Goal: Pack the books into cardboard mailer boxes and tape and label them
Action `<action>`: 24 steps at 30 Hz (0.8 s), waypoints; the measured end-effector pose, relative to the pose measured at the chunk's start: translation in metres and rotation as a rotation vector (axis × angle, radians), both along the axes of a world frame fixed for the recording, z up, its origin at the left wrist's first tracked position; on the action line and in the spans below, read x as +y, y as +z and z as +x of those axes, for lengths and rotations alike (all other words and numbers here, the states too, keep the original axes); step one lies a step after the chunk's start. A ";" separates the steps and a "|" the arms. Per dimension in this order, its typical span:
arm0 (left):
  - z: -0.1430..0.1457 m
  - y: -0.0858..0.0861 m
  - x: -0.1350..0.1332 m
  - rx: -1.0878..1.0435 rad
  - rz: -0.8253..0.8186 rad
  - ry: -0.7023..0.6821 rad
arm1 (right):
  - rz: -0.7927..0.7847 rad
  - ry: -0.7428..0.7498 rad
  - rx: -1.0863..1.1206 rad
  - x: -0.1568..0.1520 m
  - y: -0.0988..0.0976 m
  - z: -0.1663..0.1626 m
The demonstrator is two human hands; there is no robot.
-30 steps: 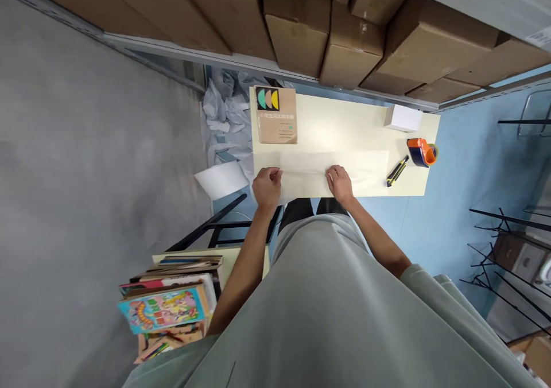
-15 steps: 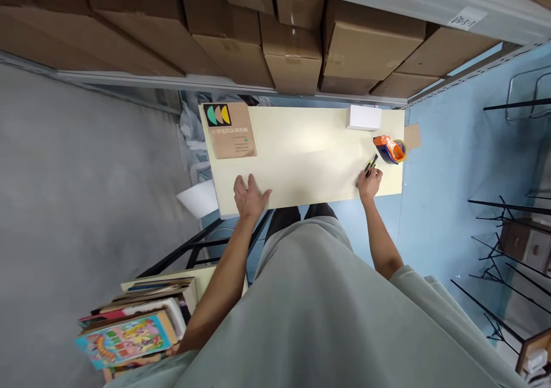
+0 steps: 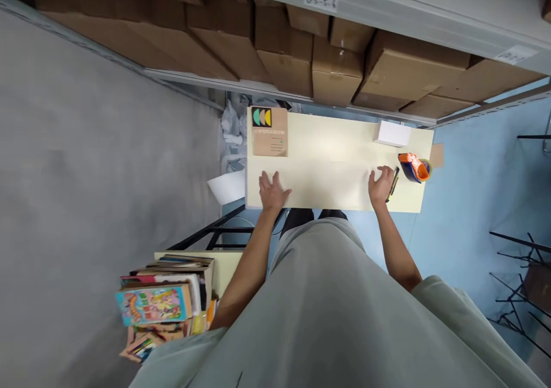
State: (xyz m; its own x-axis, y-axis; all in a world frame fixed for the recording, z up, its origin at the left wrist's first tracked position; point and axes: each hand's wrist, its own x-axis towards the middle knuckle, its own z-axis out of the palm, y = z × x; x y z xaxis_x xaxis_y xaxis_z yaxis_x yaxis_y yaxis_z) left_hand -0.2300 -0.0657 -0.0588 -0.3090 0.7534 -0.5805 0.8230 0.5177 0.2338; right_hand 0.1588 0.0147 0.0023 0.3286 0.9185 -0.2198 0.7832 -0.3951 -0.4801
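Note:
My left hand (image 3: pixel 272 193) lies palm down with spread fingers on the cream tabletop (image 3: pixel 331 130), near its front left part. Below the brown book (image 3: pixel 270 138) with colored half circles on its cover, it stays apart from it. My right hand (image 3: pixel 380 187) rests toward the right end, thumb and fingers apart with nothing between them. Just right of it lies a black and yellow utility knife (image 3: pixel 392 185), close against the hand. Between both hands the surface shows a faint paler area; whether it is a sheet, I cannot tell.
An orange and blue tape dispenser (image 3: pixel 414 167) and a white box (image 3: pixel 392 133) stand at the right. Cardboard boxes (image 3: pixel 338 72) fill the shelf beyond the table. Books (image 3: pixel 155 305) are stacked at lower left. White paper (image 3: pixel 228 187) sticks out beside the table's left edge.
My right hand has let go of the utility knife, which now lies on the table to its right. The view has shifted, so everything appears further right. My left hand stays flat.

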 end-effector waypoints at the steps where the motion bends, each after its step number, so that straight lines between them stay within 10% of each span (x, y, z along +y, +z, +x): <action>1: 0.000 0.001 0.001 0.001 -0.002 -0.007 | -0.006 0.059 0.048 0.008 -0.001 -0.025; 7: -0.008 0.009 0.005 0.001 0.020 -0.061 | -0.149 0.321 0.318 0.063 -0.029 -0.213; 12: -0.035 0.005 0.013 -0.100 0.097 -0.007 | -0.350 0.142 0.252 0.091 -0.042 -0.326; 24: -0.094 -0.038 0.038 -0.391 0.079 0.103 | -0.492 -0.188 0.140 0.119 -0.058 -0.365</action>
State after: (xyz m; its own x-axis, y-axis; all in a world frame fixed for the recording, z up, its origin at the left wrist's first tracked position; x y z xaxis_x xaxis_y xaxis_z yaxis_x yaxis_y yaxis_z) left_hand -0.3242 -0.0276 -0.0963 -0.1524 0.7772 -0.6106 0.6089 0.5605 0.5614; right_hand -0.2058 0.1335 -0.0553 0.4141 0.6247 -0.6621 0.6196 -0.7263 -0.2977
